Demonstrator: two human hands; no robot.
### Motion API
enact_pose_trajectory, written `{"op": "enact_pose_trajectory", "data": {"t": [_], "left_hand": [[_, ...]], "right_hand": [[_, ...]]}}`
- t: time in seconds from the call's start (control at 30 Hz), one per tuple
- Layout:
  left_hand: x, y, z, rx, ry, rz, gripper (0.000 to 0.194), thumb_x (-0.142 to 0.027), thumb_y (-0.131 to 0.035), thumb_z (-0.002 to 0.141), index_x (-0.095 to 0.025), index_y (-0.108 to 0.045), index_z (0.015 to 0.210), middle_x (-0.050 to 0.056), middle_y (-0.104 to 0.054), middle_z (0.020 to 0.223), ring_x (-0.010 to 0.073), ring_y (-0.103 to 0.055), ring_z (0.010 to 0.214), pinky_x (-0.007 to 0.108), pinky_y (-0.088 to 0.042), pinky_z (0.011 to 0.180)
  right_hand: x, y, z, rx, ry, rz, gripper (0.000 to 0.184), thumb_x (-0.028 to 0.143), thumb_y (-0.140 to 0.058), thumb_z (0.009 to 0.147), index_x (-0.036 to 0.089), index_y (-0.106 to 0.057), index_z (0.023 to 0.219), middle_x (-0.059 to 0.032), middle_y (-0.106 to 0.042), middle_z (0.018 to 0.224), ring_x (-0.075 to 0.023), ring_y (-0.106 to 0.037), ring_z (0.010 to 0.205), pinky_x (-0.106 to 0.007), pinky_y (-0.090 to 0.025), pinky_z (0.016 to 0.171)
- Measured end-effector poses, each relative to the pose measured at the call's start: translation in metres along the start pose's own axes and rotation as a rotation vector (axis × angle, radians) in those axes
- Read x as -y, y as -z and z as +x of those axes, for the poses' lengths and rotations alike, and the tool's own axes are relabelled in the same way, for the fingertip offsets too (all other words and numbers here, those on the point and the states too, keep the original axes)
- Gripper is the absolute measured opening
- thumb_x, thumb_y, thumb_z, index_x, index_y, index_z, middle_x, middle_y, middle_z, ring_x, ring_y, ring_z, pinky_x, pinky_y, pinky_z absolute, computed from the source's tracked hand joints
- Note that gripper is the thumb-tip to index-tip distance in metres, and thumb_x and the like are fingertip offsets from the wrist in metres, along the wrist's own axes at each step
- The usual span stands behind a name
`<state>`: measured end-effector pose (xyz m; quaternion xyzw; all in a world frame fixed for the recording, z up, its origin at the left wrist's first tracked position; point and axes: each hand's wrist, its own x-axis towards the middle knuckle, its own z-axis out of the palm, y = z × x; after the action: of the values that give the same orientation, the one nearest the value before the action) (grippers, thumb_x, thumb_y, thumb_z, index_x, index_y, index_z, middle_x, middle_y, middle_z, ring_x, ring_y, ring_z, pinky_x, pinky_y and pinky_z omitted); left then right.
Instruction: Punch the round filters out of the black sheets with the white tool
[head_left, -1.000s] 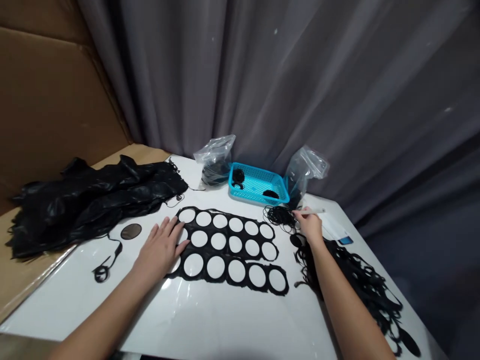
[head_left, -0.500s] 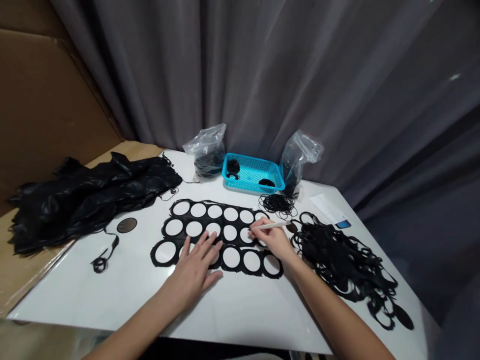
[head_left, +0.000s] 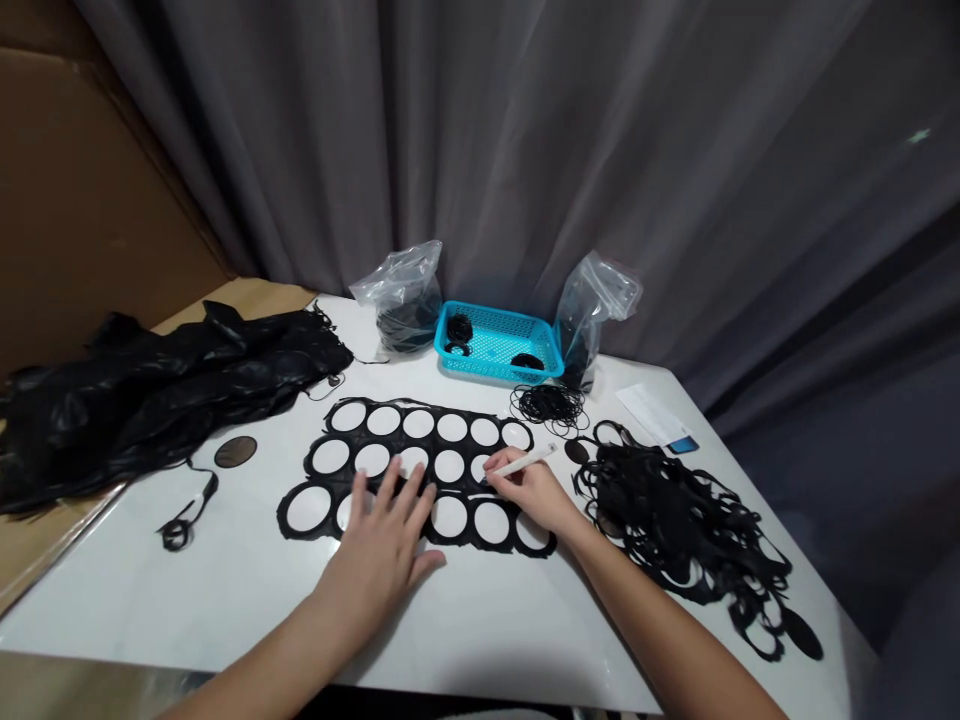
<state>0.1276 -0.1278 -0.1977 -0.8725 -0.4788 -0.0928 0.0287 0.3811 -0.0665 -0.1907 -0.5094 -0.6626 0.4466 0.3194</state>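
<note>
A black sheet with three rows of round holes (head_left: 435,425) lies flat on the white table, and the table shows through the holes. My left hand (head_left: 375,540) rests on its near middle with fingers spread, holding nothing. My right hand (head_left: 529,490) is shut on a white pen (head_left: 523,462), whose tip sits at the sheet's right part, close to a hole edge. Beyond that hand lies a tangle of thin black loops (head_left: 551,408). To its right is a heap of black cut strips (head_left: 675,530).
A blue plastic basket (head_left: 487,372) with black bits stands at the back, between two clear bags (head_left: 405,285) (head_left: 596,300). A crumpled black mass (head_left: 150,390) lies at left, near a dark disc (head_left: 235,452) and a small black coil (head_left: 177,533).
My right hand has moved left from the thin loops onto the sheet with the pen. My left hand has slid right across the sheet. The whole view has shifted slightly left.
</note>
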Motion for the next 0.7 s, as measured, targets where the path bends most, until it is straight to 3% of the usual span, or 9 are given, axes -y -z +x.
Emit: {"op": "enact_pose_trajectory", "data": {"t": [0.13,0.33,0.5,0.57,0.7], "left_hand": [[-0.01,-0.007,0.025,-0.003,-0.153,-0.112,0.063,-0.05,-0.06,0.095,-0.017,-0.046,0.147,0.016,-0.034,0.159,0.0332,-0.029,0.148,0.055,-0.025,0.118],[-0.018,-0.027,0.033,0.011,-0.146,-0.135,0.065,-0.05,-0.064,0.092,-0.022,-0.045,0.148,0.013,-0.038,0.157,0.037,-0.031,0.146,0.063,-0.022,0.116],[-0.018,-0.031,0.032,0.029,-0.127,-0.176,0.063,-0.049,-0.061,0.094,-0.024,-0.044,0.149,0.012,-0.036,0.158,0.0367,-0.028,0.147,0.064,-0.02,0.116],[-0.017,-0.031,0.032,0.043,-0.124,-0.18,0.063,-0.049,-0.062,0.094,-0.024,-0.045,0.149,0.011,-0.035,0.159,0.0377,-0.026,0.148,0.065,-0.02,0.116],[-0.015,-0.027,0.032,0.05,-0.115,-0.22,0.062,-0.048,-0.063,0.093,-0.026,-0.045,0.149,0.01,-0.035,0.159,0.039,-0.023,0.148,0.065,-0.021,0.115]], "right_hand": [[-0.002,0.0,0.002,-0.009,0.012,-0.002,0.016,0.033,-0.061,0.085,0.02,-0.056,0.076,-0.005,-0.068,0.098,-0.0172,-0.061,0.08,-0.03,-0.048,0.072],[0.004,-0.004,-0.002,-0.014,0.126,-0.149,0.014,0.025,-0.057,0.089,0.021,-0.054,0.075,-0.0045,-0.066,0.095,-0.019,-0.062,0.087,-0.032,-0.048,0.08],[0.006,-0.011,-0.007,0.051,0.347,-0.639,0.012,0.014,-0.05,0.093,0.021,-0.058,0.089,-0.0089,-0.068,0.094,-0.024,-0.059,0.09,-0.036,-0.043,0.082],[0.002,0.004,0.0,-0.06,0.314,-0.817,0.014,0.011,-0.048,0.091,0.02,-0.058,0.087,-0.0092,-0.067,0.085,-0.024,-0.057,0.081,-0.035,-0.04,0.076],[-0.009,0.057,0.024,-0.486,0.051,-0.869,0.015,0.017,-0.043,0.093,0.02,-0.055,0.084,-0.0061,-0.062,0.07,-0.0208,-0.052,0.062,-0.031,-0.032,0.062]]}}
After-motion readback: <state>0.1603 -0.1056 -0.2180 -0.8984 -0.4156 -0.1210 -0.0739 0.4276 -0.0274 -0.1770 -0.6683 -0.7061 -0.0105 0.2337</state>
